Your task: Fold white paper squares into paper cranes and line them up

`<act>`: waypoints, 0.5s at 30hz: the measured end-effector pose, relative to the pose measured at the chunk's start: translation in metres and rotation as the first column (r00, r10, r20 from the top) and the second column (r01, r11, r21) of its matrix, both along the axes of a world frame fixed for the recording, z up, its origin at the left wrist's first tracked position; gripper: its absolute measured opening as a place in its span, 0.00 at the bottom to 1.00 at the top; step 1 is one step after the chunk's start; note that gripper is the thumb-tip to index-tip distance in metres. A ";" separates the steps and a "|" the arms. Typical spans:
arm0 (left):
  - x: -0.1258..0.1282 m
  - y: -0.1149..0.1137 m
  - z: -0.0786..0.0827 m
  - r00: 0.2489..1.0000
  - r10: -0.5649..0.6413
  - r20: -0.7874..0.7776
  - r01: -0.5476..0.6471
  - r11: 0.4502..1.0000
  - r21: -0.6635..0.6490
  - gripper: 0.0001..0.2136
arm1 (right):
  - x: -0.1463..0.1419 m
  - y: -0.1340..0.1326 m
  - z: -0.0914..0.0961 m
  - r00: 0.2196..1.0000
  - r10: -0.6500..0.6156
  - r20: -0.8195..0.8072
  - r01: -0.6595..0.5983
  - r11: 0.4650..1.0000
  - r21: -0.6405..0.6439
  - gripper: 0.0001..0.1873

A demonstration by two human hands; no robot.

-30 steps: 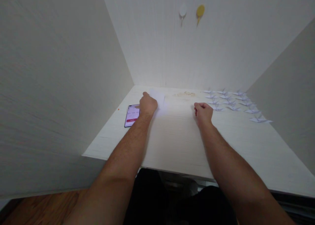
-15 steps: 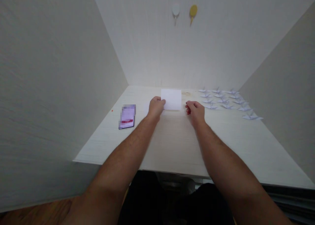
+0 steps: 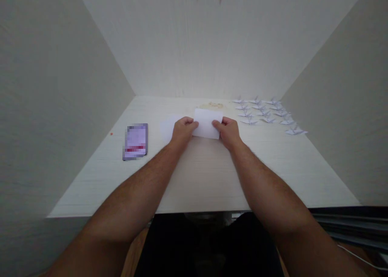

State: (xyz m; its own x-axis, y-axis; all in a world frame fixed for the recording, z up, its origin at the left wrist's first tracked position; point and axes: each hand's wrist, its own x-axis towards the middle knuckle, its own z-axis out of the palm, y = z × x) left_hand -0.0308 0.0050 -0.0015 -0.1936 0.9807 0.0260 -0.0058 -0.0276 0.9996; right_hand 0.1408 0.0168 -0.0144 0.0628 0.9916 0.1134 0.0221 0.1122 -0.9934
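Observation:
A small white sheet of paper is held just above the white desk between both hands. My left hand pinches its left edge. My right hand pinches its right edge. More white paper lies flat on the desk just left of my left hand.
A phone with a lit screen lies on the desk at the left. Several white folded paper cranes stand in rows at the back right. A brownish stain marks the desk behind the sheet. White walls close the desk in on three sides.
My left hand lifted a sheet from the pile near the phone and brought it to the middle. My right hand came in and took its right edge. The view tilted down.

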 end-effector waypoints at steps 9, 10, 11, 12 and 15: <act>-0.005 0.000 0.007 0.988 0.098 -0.116 -0.093 0.994 0.049 0.09 | 0.000 -0.001 0.002 0.999 0.000 0.054 0.001 1.000 -0.008 0.16; -0.005 0.000 0.007 0.987 0.110 -0.120 -0.105 0.993 0.048 0.09 | 0.000 -0.001 0.003 0.998 -0.010 0.060 0.010 1.000 -0.009 0.17; -0.005 -0.001 0.007 0.986 0.115 -0.120 -0.110 0.993 0.044 0.09 | 0.000 -0.002 0.004 0.998 -0.016 0.066 0.017 1.000 -0.013 0.17; -0.004 -0.001 0.007 0.987 0.112 -0.111 -0.109 0.993 0.038 0.09 | 0.000 -0.002 0.005 0.997 -0.018 0.068 0.020 1.000 -0.019 0.18; -0.003 -0.001 0.008 0.999 0.030 -0.017 -0.030 0.999 0.020 0.09 | 0.000 -0.004 0.008 0.999 -0.004 0.040 0.005 1.000 -0.031 0.18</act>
State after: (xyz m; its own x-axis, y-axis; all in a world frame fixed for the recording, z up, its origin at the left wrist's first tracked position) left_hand -0.0343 0.0036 0.0062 -0.2220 0.9738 0.0492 0.0127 -0.0476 0.9988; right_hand 0.1412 0.0132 -0.0067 0.0632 0.9944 0.0850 0.0620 0.0811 -0.9948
